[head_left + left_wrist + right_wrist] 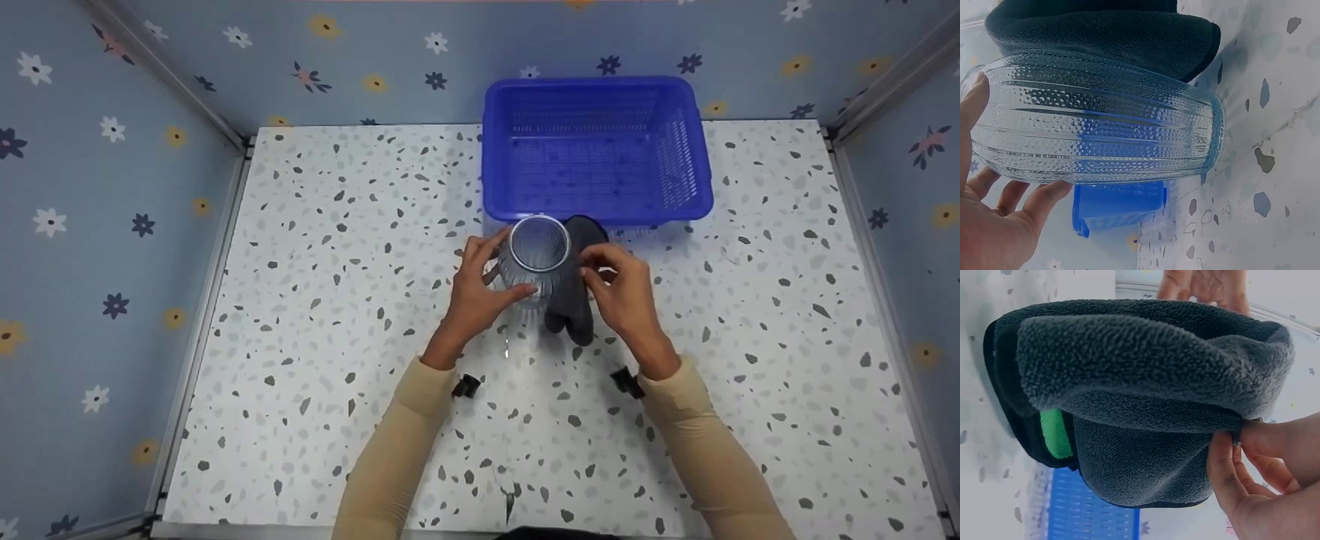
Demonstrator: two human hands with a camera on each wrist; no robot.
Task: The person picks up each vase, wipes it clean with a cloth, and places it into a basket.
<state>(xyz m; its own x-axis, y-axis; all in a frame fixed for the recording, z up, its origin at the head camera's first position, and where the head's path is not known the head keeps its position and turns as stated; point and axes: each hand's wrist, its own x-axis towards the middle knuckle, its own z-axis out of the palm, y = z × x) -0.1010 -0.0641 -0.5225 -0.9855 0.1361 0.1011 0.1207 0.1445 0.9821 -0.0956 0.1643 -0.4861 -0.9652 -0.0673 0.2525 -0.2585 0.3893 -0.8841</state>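
Observation:
A clear glass vase (1100, 118), ribbed and dimpled, stands upright on the table with its round mouth up. My left hand (480, 289) holds it by the side, thumb at the front and fingers around the far side. Against the vase's right side lies a folded dark grey towel (1145, 360), fuzzy, with a black edge and a green patch (1057, 433). My right hand (619, 289) pinches the towel between thumb and fingers near its upper part. Part of the towel is hidden behind the vase in the head view.
A blue plastic basket (495, 157) with slotted walls stands at the back, just beyond the vase and towel. The white speckled table (337, 300) is bounded by flowered panels (112, 247) at the back and sides. Small black pieces (466, 386) show by each wrist.

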